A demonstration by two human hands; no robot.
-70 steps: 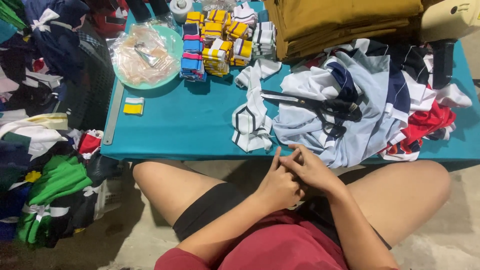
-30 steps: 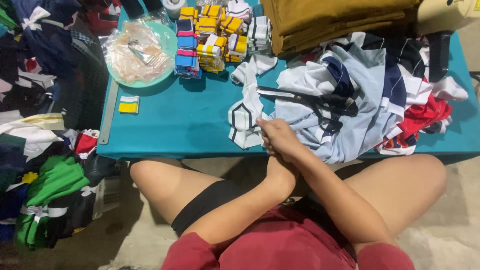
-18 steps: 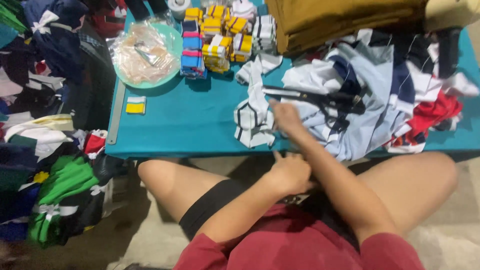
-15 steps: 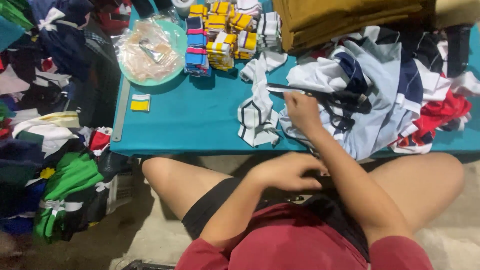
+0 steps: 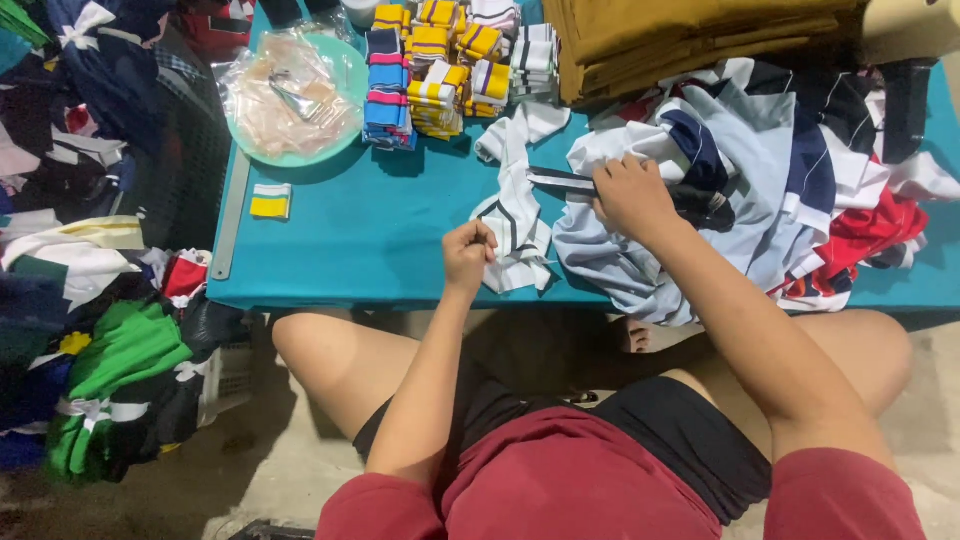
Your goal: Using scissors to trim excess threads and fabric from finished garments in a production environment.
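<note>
Two hands at the middle of the frame, both on cloth. Left hand (image 5: 468, 255) curled into a loose fist, fingertips pinching the edge of a white knit strip with dark stripes (image 5: 515, 225), which lies crumpled on the teal table (image 5: 380, 250) just left of centre. Right hand (image 5: 630, 195) lies knuckles up, fingers bent down onto a pile of grey, navy and white garment pieces (image 5: 760, 170) at centre right; it rests by a black pair of scissors (image 5: 565, 181), whose dark blades stick out leftward from under the fingers. Cannot tell whether it grips the handles.

Red fabric (image 5: 870, 235) shows at the pile's right edge. Folded mustard-brown cloth (image 5: 690, 35) stacked at upper right. Bundles of striped knit trims (image 5: 440, 60) in yellow, blue and pink at top centre. Mint round tray (image 5: 345, 75) with a clear plastic bag (image 5: 285, 95) at upper left. Small yellow-and-white trim piece (image 5: 270, 201) near the table's left edge, beside a metal ruler (image 5: 230, 215). Heaped green, white and dark clothes (image 5: 100, 370) on the floor at lower left.
</note>
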